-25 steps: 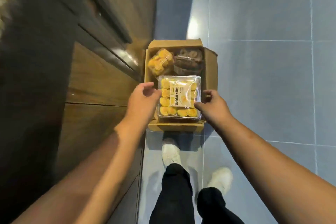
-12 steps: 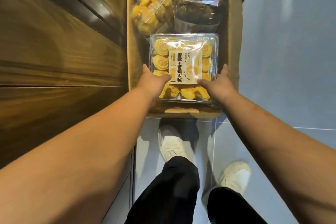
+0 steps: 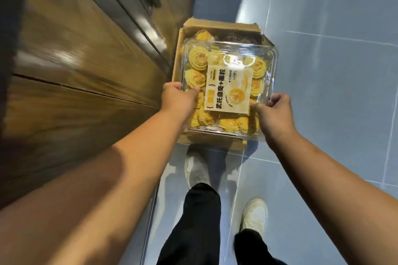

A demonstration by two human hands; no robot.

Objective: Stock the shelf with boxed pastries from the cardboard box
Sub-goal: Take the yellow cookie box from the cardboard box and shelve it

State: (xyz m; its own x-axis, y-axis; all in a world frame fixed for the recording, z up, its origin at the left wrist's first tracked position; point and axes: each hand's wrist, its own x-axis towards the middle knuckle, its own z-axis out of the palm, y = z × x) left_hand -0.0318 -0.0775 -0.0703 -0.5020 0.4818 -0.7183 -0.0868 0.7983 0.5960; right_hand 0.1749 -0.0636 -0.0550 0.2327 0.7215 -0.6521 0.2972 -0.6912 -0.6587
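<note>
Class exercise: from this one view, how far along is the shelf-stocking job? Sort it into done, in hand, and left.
Done: nothing visibly shelved; no stocked shelf shows. In hand: the left hand and right hand grip the clear box of yellow pastries by its sides, held above the cardboard box. Left: carrying it to the wooden unit, plus other packs partly visible underneath in the cardboard box.

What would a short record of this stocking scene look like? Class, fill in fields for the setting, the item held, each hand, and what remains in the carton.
setting: blue tiled floor beside a wooden shelf unit
item held: clear pastry box of yellow swirl cookies, labelled lid up
left hand: grips the box's left edge
right hand: grips the box's right edge
cardboard box: open on the floor, below the held box
remaining contents: more packs partly visible at the far end; count unclear
</note>
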